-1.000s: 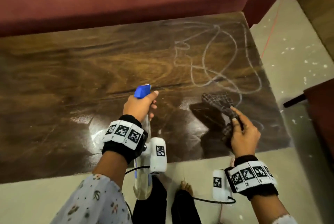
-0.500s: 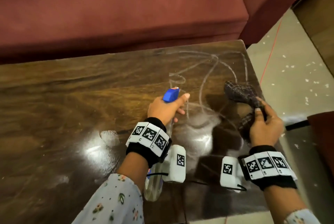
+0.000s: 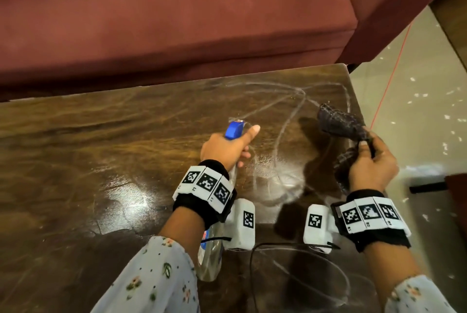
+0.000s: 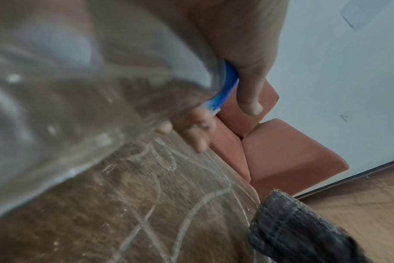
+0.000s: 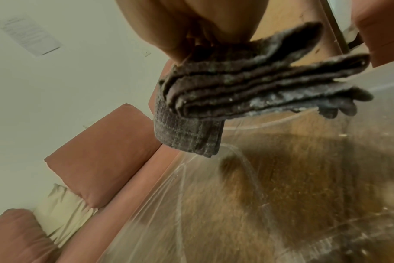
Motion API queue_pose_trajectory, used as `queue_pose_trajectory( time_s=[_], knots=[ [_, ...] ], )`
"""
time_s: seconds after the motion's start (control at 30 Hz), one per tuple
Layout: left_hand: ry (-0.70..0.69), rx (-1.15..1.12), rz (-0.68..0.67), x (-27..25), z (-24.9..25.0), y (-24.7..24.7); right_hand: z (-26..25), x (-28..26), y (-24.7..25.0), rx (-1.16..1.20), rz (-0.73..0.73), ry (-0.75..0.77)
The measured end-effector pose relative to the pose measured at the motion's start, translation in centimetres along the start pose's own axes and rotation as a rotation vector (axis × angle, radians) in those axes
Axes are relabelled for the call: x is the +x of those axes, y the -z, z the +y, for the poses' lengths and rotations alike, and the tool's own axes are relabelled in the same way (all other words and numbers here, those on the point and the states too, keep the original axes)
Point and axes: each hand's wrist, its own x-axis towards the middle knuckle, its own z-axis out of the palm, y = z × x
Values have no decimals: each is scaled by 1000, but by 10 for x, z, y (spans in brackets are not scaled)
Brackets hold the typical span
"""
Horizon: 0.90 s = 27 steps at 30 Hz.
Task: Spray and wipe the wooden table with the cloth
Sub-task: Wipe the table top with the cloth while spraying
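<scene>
Right now the left hand is wrapped around the neck of the clear plastic spray bottle with a blue trigger head, nozzle aimed away from the person over the dark glossy wooden surface, with the forefinger lying alongside the blue head. The right hand pinches the folded dark grey woven cloth, which hangs in the air near the far right corner, not touching the wood. White scribbled chalk-like lines loop across that right part of the surface, and a wet sheen lies between the two hands.

The main risk, as I judge it, is overspray: the nozzle points towards the maroon upholstered sofa, which stands just beyond the far edge, so a strong squeeze could wet the fabric. The black cable trailing from the wrist cameras lies over the near part of the wood and could drag through the liquid or snag during wiping. The cloth is gripped only at one end, so its loose folds may flop and smear the marks rather than lift them. A wipe running off the right edge could also flick liquid onto the pale speckled floor.
</scene>
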Motion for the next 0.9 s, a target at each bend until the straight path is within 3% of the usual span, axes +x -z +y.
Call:
queue_pose_trajectory(
  time_s=[0.23,0.47,0.67,0.73,0.83,0.9],
  knots=[
    [25,39,81,4,11,-9,-9,23,-6,65,25,32],
    [25,-148,129,8,15,-10,-8,34,-17,127,9,11],
    [-23,12,238,18,14,-5,-9,35,-27,58,-9,65],
    [-21,-37,222,20,16,-3,-4,31,-33,-135,-97,70],
    [7,-84,179,26,17,3,11,29,-46,-532,-454,114],
    [30,-71,172,31,13,13,24,32,-55,-665,-631,156]
  ],
)
